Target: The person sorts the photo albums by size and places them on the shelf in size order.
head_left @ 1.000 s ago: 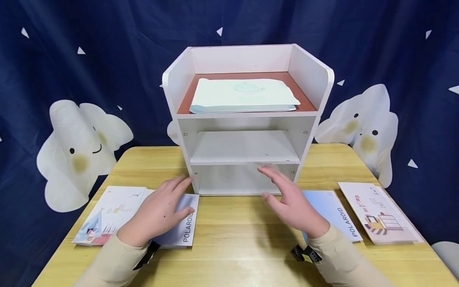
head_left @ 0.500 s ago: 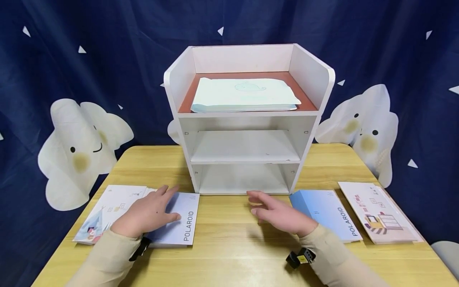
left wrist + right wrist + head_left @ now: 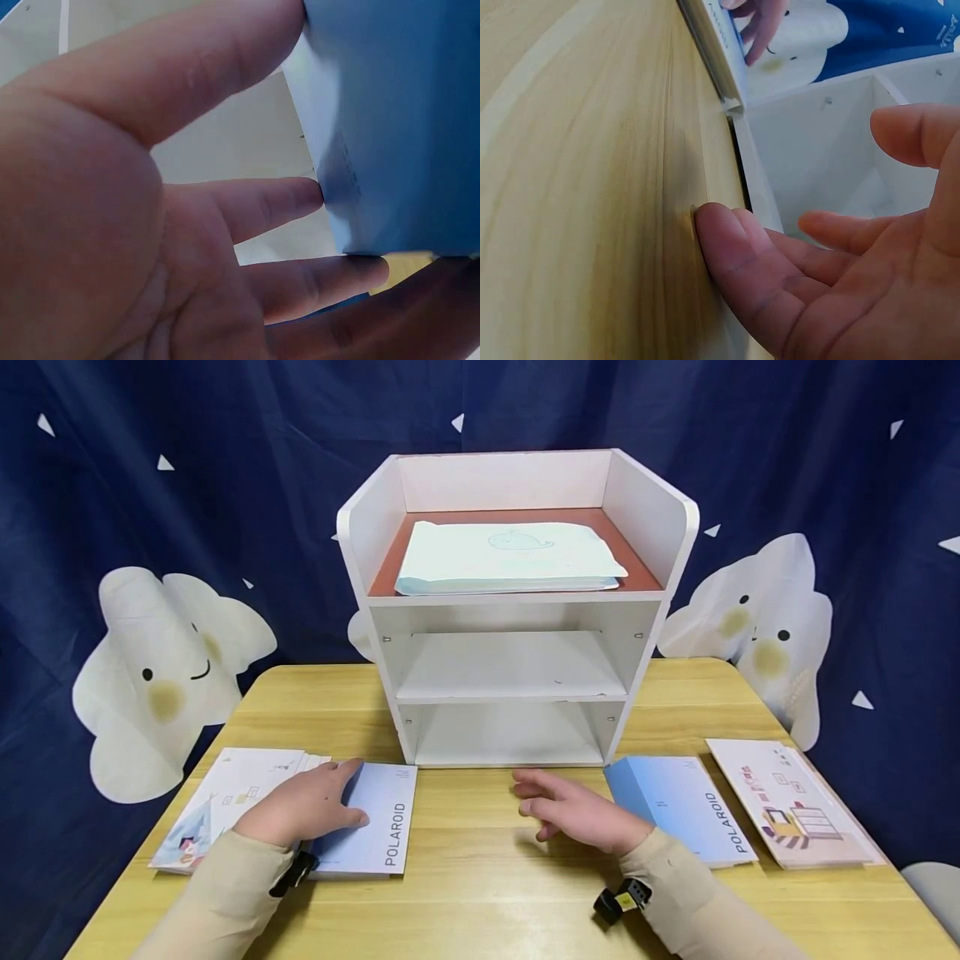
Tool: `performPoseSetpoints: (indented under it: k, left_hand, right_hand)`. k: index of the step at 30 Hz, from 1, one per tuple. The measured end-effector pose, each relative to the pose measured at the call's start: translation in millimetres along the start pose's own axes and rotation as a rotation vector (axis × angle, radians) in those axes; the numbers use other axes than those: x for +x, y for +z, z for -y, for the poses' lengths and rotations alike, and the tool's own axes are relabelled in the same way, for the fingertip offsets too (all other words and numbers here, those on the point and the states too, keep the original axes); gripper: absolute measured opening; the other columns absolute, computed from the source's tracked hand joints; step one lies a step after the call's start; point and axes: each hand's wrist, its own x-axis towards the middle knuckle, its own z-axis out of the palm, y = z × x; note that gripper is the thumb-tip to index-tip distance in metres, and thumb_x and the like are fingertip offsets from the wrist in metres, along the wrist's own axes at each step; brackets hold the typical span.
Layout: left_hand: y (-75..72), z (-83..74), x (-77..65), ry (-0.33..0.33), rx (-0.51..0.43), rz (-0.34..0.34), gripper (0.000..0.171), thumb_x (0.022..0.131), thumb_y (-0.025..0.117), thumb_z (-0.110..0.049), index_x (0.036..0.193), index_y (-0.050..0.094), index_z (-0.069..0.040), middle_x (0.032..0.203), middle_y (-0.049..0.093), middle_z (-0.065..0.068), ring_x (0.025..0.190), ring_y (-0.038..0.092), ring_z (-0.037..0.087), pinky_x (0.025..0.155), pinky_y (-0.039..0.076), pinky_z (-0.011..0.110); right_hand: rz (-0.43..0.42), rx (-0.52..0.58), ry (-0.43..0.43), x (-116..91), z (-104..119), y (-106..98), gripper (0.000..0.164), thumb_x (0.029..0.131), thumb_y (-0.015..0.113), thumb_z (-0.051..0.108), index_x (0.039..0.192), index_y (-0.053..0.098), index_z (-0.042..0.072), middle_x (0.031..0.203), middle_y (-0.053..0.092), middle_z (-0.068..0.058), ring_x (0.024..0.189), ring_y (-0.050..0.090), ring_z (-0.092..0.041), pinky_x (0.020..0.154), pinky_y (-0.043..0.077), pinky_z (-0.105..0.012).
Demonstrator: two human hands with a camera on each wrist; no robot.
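My left hand (image 3: 307,806) lies over the left blue-white booklet (image 3: 384,827) printed POLAROID. In the left wrist view its fingers (image 3: 277,210) are spread, with the fingertips right at the edge of the blue cover (image 3: 405,135). My right hand (image 3: 573,810) hovers low over the table in front of the shelf, its fingers loosely bent and nothing in them. Just right of it lies a second blue POLAROID booklet (image 3: 678,802), its left side folded or sloped. In the right wrist view the thumb and fingers (image 3: 735,244) stand apart close to the wood.
A white shelf unit (image 3: 512,698) stands at the back middle of the wooden table (image 3: 480,893). On its top lies a pale stack with a whale drawing (image 3: 510,556). Illustrated booklets lie at far left (image 3: 225,785) and far right (image 3: 795,818). A dark blue curtain (image 3: 300,485) hangs behind.
Both hands have drawn back from the shelf and come down. The left hand has moved down and left over its POLAROID booklet; the right has moved left and lower, uncovering the other one.
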Motion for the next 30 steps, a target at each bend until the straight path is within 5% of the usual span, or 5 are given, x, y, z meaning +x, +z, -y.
performPoseSetpoints:
  k: [11, 30]
  left_hand:
    - [-2.8, -15.7, 5.6, 0.04, 0.024, 0.022, 0.086, 0.085, 0.08, -0.042, 0.149, 0.045, 0.003, 0.139, 0.052, 0.031, 0.127, 0.052, 0.044, 0.102, 0.043, 0.058]
    - [17.1, -79.4, 23.6, 0.186, -0.001, -0.013, 0.085, 0.087, 0.079, -0.044, 0.152, 0.044, -0.003, 0.144, 0.051, 0.024, 0.125, 0.056, 0.033, 0.103, 0.047, 0.049]
  right_hand:
    - [-0.007, -0.006, -0.007, 0, -2, -1, 0.062, 0.104, 0.056, 0.026, 0.155, 0.034, -0.002, 0.149, 0.045, -0.025, 0.096, 0.067, -0.03, 0.082, 0.058, -0.041]
    - [-0.02, 0.033, -0.002, -1, 0, 0, 0.06, 0.102, 0.057, 0.022, 0.152, 0.038, -0.004, 0.147, 0.047, -0.027, 0.09, 0.068, -0.034, 0.081, 0.059, -0.042]
